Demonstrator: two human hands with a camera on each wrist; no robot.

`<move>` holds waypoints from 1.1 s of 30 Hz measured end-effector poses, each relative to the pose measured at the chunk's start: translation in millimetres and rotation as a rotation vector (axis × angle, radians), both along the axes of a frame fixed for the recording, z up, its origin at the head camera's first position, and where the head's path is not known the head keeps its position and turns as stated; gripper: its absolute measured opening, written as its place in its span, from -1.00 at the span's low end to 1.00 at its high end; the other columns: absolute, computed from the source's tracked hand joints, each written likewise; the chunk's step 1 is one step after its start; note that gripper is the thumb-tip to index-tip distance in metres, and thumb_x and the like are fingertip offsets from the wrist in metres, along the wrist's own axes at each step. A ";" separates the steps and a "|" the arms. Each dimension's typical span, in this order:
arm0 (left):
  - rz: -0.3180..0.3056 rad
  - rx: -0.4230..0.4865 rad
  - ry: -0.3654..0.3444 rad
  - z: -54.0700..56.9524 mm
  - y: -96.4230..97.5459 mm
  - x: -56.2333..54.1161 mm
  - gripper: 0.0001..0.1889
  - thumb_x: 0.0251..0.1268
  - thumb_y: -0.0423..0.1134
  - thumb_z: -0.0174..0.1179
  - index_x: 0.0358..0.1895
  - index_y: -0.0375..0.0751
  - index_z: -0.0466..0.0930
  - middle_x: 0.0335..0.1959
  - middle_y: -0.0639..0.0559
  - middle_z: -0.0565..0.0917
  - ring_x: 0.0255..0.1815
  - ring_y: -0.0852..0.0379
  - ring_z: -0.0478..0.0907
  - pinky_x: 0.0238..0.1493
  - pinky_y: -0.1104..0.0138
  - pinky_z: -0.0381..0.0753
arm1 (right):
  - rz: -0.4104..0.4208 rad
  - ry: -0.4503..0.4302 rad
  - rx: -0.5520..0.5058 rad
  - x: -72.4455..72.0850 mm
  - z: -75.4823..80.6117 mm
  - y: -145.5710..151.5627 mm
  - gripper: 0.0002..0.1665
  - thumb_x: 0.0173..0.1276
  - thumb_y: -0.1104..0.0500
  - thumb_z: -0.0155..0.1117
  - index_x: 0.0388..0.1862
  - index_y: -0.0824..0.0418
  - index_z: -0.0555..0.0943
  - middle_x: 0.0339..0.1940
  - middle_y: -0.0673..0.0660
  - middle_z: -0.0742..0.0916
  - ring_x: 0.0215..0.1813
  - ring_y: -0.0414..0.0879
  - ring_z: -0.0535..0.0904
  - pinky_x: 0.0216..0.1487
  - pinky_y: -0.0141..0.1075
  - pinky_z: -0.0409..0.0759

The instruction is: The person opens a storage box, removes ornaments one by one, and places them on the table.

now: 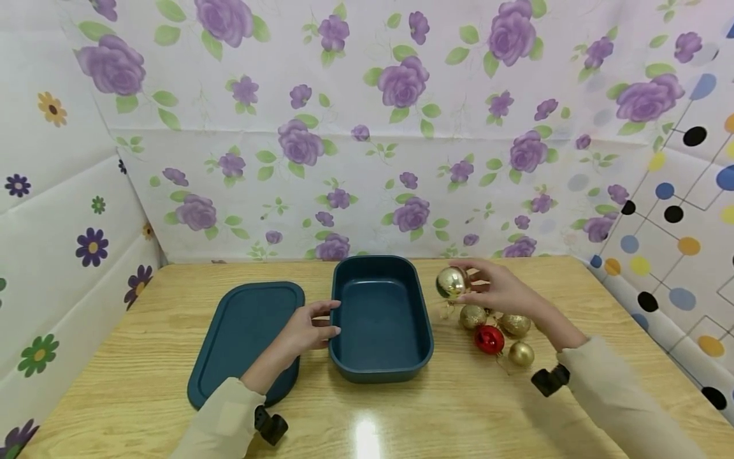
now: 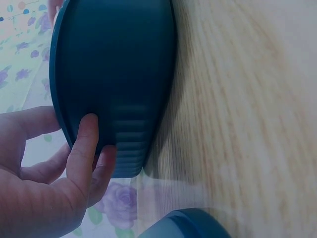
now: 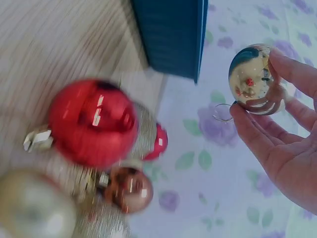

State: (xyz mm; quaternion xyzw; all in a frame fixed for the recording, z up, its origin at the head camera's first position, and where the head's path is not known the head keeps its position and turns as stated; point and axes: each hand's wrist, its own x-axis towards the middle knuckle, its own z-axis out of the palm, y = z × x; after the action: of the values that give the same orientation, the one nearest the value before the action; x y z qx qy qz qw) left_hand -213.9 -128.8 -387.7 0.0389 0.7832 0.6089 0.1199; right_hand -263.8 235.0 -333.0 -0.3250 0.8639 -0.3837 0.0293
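A dark teal plastic container (image 1: 381, 325) stands upright on the table, its inside bare. My left hand (image 1: 312, 328) grips its left side, with some fingertips on the outer wall (image 2: 114, 64) and others over the rim. To the right, my right hand (image 1: 496, 290) holds a shiny gold Christmas ball (image 1: 451, 282) between thumb and fingers, raised above the table. The gold ball's (image 3: 251, 79) thin string loop hangs below it. Under that hand lie a red Christmas ball (image 1: 489, 339), a plain gold ball (image 1: 521, 354) and glittery gold balls (image 1: 473, 317).
A matching teal lid (image 1: 246, 338) lies flat left of the container, partly beneath my left forearm. The wooden table (image 1: 447, 421) meets a flower-printed cloth wall (image 1: 367, 191) at the back. In the right wrist view, a small copper-coloured ball (image 3: 131, 191) shows beside the red one.
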 end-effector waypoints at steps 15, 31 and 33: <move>-0.001 -0.004 0.004 0.2 1.2 -0.1 -0.47 0.18 -0.44 0.16 0.27 -0.22 0.33 0.22 -0.27 0.33 0.08 -0.11 0.42 -0.21 0.18 0.61 | -0.201 0.105 0.058 39.2 -12.2 84.0 -0.30 0.14 0.22 0.34 0.25 0.31 0.33 0.11 0.27 0.49 -0.05 -0.31 0.51 -0.17 -0.22 0.60; 0.006 -0.010 0.000 0.5 0.4 0.0 -0.46 0.18 -0.44 0.17 0.27 -0.20 0.33 0.22 -0.26 0.33 0.04 -0.07 0.44 -0.23 0.19 0.61 | -0.238 0.156 0.133 61.5 -57.4 135.0 -0.31 0.02 0.22 0.43 0.14 0.39 0.41 0.02 0.31 0.54 -0.11 -0.48 0.45 -0.28 -0.29 0.61; 0.004 -0.001 -0.004 0.8 0.1 -0.4 -0.46 0.18 -0.44 0.16 0.27 -0.21 0.33 0.22 -0.26 0.33 0.01 -0.05 0.44 -0.24 0.19 0.61 | -0.241 0.141 0.140 61.4 -63.2 136.9 -0.30 0.01 0.21 0.44 0.13 0.41 0.41 0.02 0.34 0.53 -0.12 -0.49 0.45 -0.28 -0.30 0.60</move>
State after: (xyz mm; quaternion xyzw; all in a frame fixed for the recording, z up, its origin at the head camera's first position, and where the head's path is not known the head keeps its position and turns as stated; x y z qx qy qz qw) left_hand -214.3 -128.8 -386.9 0.0360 0.7834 0.6087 0.1204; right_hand -202.4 371.9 -396.2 -0.2425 0.9211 -0.2996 -0.0552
